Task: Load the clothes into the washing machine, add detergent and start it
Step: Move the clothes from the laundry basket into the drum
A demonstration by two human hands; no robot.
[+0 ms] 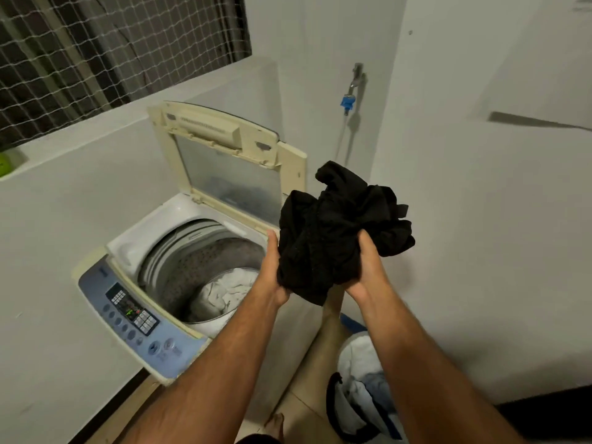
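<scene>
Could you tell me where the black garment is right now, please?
In the head view, the black garment is bunched between the left hand and right hand, right of the open washing machine.

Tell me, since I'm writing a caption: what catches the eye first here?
A bunched black garment, held by the left hand and right hand at center, right of the drum. Below left, the washer stands with its lid up and white laundry inside.

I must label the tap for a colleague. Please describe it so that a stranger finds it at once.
Start at the washer with its lid raised. On the wall right of the lid is the tap. It is the only metal fitting there, with a blue connector under it.
</scene>
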